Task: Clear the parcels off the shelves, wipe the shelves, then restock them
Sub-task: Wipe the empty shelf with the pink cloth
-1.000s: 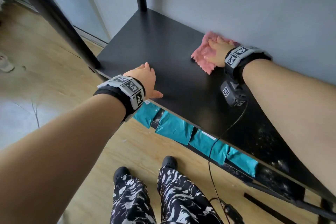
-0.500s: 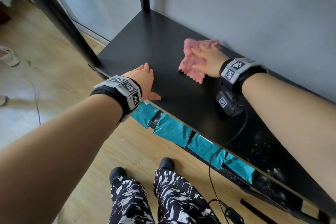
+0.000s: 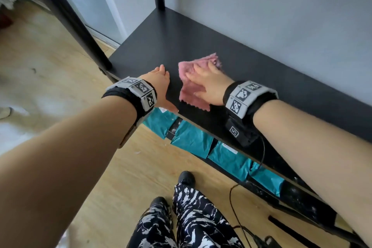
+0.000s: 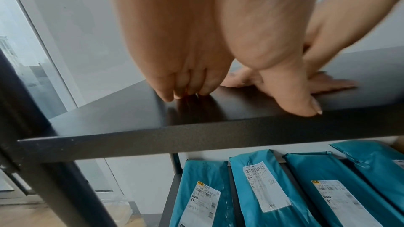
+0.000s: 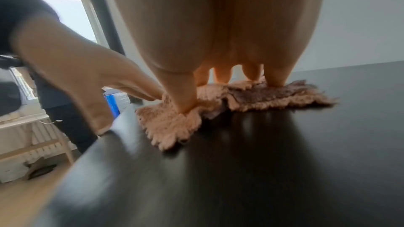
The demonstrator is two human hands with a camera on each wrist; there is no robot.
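right hand (image 3: 209,84) fingers flat atop pink cloth (image 3: 191,94) | left hand (image 3: 159,86) seemingly relaxed, fingertips on shelf (image 3: 261,70)

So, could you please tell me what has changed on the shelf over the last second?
The right hand, pressing flat on the fluffy pink cloth, has swept it leftward along the black shelf board, away from the grey wall and close beside the left hand. The left hand stayed braced on the shelf's front edge; the teal plastic parcels remain on the shelf below.

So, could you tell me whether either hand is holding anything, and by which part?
Neither grips anything: the right hand presses flat on the pink cloth's middle; the left hand rests on the shelf.
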